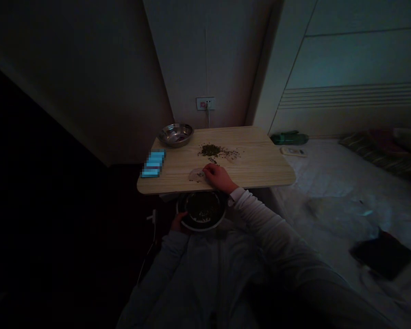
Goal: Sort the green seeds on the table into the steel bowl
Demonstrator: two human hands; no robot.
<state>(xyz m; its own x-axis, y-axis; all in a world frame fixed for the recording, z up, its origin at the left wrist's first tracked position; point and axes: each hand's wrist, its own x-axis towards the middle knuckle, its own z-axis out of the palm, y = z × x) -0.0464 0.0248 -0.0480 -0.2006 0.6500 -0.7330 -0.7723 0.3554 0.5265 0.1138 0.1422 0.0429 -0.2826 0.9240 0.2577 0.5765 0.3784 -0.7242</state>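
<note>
Gripping bowl [201, 211] at 6 o'clock: my left hand [179, 222], thumb over rim. Right hand [219, 177] at table [260, 164] edge, fingertips bunched; can't tell if pinching anything. Dark bits [211, 150] heaped at 12.

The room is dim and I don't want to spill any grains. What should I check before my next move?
- Left hand gripping the lower bowl: ok.
- Lower bowl close to the table's near edge: ok.
- Grains in one tidy pile: not ok, some lie scattered.
- Grain between the right hand's fingertips: cannot tell, too small and dark.
- Phone away from the grains: ok.
</note>
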